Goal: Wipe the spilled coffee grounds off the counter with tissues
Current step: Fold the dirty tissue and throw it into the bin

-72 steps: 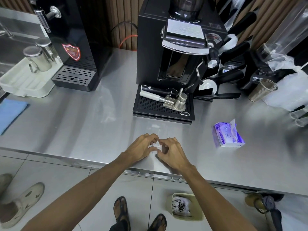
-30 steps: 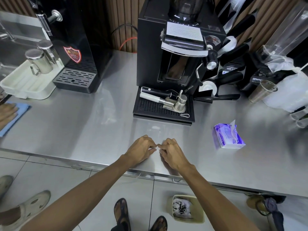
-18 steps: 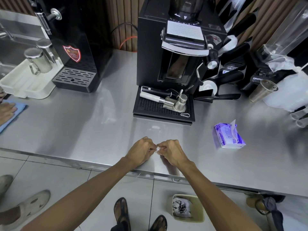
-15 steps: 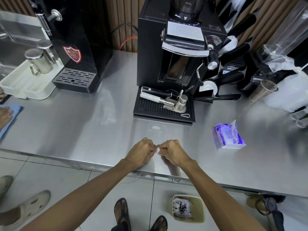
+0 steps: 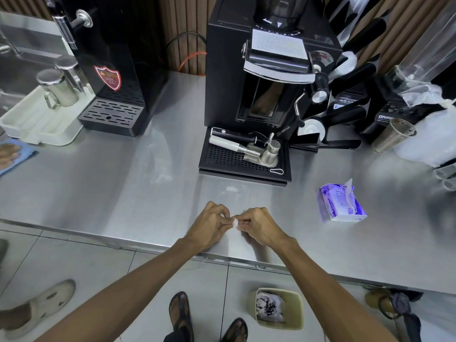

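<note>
Left hand [image 5: 209, 227]: my fingers are curled, pinching one end of a small white tissue wad [image 5: 235, 222].
Right hand [image 5: 262, 227]: curled likewise, pinching the wad's other end; my two hands nearly meet.
Tissue wad: between my fingertips, over the steel surface [image 5: 123, 193], near its front edge.
Tissue pack [image 5: 341, 204]: purple, on the surface to my right, one sheet sticking up.
Grinder [image 5: 266, 70]: black, behind my hands; its tray [image 5: 222, 165] carries metal tools [image 5: 249, 150].
Bin [image 5: 278, 308]: on the floor below, crumpled paper inside.
</note>
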Motion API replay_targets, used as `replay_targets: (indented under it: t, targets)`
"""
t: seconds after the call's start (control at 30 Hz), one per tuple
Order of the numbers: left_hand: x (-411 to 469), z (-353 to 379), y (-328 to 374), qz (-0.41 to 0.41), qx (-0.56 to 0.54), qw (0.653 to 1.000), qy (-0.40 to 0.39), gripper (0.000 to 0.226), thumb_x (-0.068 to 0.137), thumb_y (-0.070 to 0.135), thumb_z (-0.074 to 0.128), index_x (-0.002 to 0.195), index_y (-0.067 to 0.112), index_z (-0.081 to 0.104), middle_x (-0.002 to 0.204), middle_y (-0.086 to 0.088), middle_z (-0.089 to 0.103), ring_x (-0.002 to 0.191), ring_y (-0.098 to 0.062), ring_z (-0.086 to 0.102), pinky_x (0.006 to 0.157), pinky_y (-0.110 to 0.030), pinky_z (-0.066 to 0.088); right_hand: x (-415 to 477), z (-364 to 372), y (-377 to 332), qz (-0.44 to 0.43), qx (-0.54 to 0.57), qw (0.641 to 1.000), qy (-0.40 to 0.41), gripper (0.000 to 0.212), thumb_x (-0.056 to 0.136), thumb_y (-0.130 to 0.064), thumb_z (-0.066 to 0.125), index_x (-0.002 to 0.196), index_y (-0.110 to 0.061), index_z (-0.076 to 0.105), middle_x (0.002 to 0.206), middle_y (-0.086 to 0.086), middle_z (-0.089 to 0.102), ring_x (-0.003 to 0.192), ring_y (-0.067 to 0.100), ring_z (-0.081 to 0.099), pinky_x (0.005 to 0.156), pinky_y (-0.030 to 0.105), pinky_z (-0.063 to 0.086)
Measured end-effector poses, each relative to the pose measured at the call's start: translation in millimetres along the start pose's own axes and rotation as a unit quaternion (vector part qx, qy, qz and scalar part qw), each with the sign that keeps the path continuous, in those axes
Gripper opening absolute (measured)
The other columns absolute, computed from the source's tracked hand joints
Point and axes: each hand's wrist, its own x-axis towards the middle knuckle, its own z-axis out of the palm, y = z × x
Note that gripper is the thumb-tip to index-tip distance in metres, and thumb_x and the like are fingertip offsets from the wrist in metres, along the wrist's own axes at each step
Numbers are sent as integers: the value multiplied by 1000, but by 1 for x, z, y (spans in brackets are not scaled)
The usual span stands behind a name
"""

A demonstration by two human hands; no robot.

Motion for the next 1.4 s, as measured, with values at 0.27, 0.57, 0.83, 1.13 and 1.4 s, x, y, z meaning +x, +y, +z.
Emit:
replay_targets:
  t: [0.27, 0.57, 0.83, 1.13, 1.4]
  targets:
    - [2, -6, 1, 39, 43, 998, 29, 25, 82, 38, 75, 96, 18, 79, 91, 12, 67, 92, -5, 48, 78, -16, 47, -4, 5, 4, 11, 7, 998, 60, 23, 81, -17, 77, 104, -16, 75, 82, -3, 69, 69, 5, 62, 70, 16, 49]
    - [8, -3, 1, 23, 14, 1000, 13, 26, 82, 35, 75, 93, 12, 76, 94, 4, 60, 93, -4, 53, 86, -22, 50, -1, 7, 2, -72, -95, 989, 82, 23, 85, -22, 70, 107, -22, 72, 88, 0, 66, 84, 13, 54, 81, 25, 46]
    - [12, -10, 0, 46, 49, 997, -40, 20, 90, 33, 65, 97, 18, 77, 88, 9, 70, 89, -13, 51, 78, -24, 48, -2, 12, 3, -66, -152, 983, 79, 29, 93, -25, 61, 120, -18, 68, 109, 3, 63, 104, 18, 54, 90, 29, 48]
    - [12, -15, 7, -40, -17, 997, -57, 28, 88, 20, 69, 94, 26, 42, 94, 7, 55, 80, 16, 53, 71, -6, 39, -10, 23, -2, -48, -190, 974, 110, 27, 96, -25, 55, 118, -14, 67, 112, 6, 63, 106, 20, 54, 86, 31, 51]
    - [15, -13, 5, -10, -19, 997, -70, 36, 86, 15, 64, 87, 34, 34, 85, 18, 47, 76, -4, 52, 69, -23, 46, -15, 33, -6, -12, -194, 972, 128, 28, 98, -21, 48, 118, -11, 65, 115, 6, 61, 107, 20, 52, 85, 29, 50]
